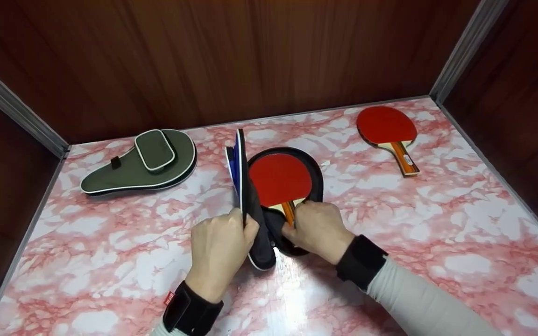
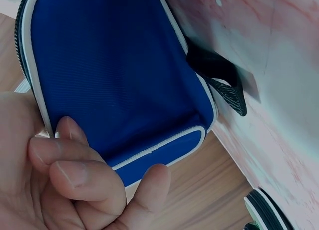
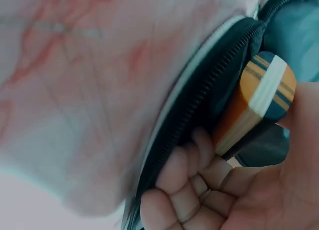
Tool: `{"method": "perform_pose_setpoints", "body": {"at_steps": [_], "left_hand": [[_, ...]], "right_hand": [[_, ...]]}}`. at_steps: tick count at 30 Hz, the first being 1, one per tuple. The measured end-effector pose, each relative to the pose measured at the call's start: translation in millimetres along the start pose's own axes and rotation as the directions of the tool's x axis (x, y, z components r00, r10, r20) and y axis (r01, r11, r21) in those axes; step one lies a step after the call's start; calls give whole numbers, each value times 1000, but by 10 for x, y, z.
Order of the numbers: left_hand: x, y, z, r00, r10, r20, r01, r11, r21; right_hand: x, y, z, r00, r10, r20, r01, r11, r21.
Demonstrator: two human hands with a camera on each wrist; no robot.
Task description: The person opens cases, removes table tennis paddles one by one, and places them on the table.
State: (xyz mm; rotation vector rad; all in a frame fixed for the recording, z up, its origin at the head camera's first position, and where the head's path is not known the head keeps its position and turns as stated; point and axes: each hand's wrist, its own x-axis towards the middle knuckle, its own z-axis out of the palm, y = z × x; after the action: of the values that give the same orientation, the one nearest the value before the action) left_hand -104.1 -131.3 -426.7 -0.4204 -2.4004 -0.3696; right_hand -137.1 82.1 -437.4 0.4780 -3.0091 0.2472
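Observation:
An unzipped table tennis bat case (image 1: 316,186), black inside and blue outside, lies in the middle with its lid standing upright. My left hand (image 1: 220,245) grips the lid's edge; in the left wrist view its fingers curl over the white-piped border of the blue fabric (image 2: 114,75). A red table tennis bat (image 1: 282,178) lies in the case's lower half, blade pointing away. My right hand (image 1: 320,228) holds the bat's handle. In the right wrist view the striped handle end (image 3: 269,85) sits between thumb and fingers, beside the zipper (image 3: 214,73).
At the left lies a closed green bat case (image 1: 175,149) with a small pocket. Another red bat (image 1: 385,125) rests at the back right, handle toward me. The pink marbled table (image 1: 110,261) is bounded by brown wood panels (image 1: 250,60) at the back and sides.

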Motion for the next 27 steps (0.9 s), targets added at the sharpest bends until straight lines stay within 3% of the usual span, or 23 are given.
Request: {"method": "perform_pose_setpoints", "body": {"at_steps": [6, 20, 27], "left_hand": [[8, 22, 0, 1000, 9, 1, -9, 1000, 4], [3, 52, -2, 1000, 20, -2, -20, 1000, -7], [5, 61, -10, 1000, 9, -3, -9, 1000, -9]], "right_hand": [[19, 90, -73, 1000, 15, 27, -17, 997, 79], [-14, 240, -116, 997, 30, 75, -39, 991, 126], [-36, 287, -78, 1000, 13, 16, -15, 992, 123]]}}
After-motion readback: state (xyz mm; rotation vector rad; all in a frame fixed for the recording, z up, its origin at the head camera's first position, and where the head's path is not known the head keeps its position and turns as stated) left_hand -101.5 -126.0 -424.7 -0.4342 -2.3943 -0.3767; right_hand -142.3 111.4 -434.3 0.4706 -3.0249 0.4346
